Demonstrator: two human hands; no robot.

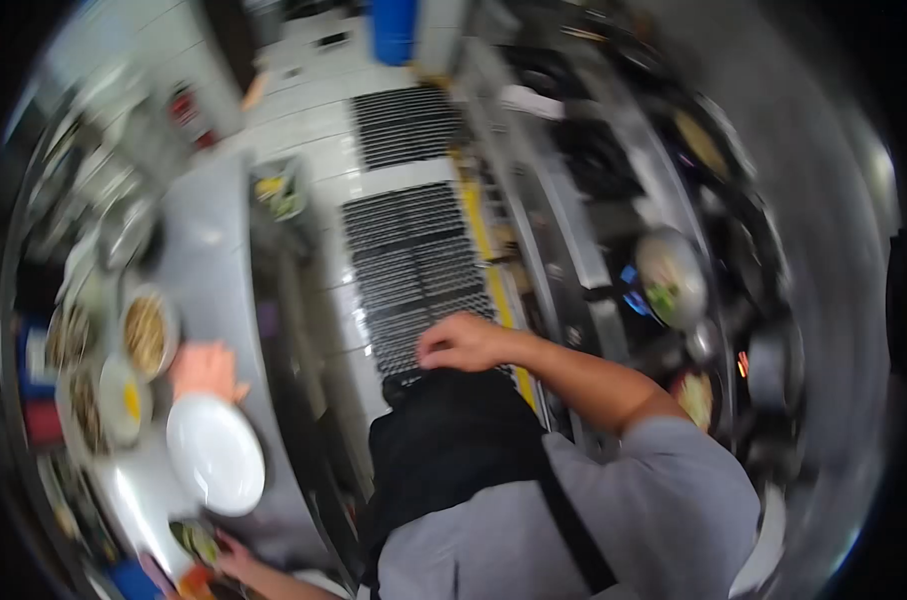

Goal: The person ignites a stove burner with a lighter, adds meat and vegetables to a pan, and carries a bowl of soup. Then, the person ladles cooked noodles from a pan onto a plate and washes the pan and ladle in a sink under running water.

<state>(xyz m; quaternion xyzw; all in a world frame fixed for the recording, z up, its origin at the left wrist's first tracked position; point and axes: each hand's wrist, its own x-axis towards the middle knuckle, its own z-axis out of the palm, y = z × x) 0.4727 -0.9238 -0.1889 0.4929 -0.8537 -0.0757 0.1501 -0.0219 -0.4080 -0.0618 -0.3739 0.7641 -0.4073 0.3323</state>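
Observation:
My right hand (462, 342) is held in front of my body, just above my black apron (454, 430). Its fingers curl loosely together, and nothing shows in them. At the lower left, my left hand (236, 556) is beside a dark, green-filled item (194, 541) on the steel counter. Blur hides how its fingers sit. Close by are an orange item (198, 580) and what may be another hand (159, 575), whose owner I cannot tell. A white oval plate (216, 455) lies above my left hand, with a blurred peach-coloured thing (206, 370) past its far edge.
Food bowls (146, 335) line the left counter (209, 235), one dish (126, 402) holding something yellow. On the right stove, a pan (671, 278) with food stands by a blue flame (634, 290). Black floor mats (414, 245) run between; a bin (279, 190) stands beyond the counter.

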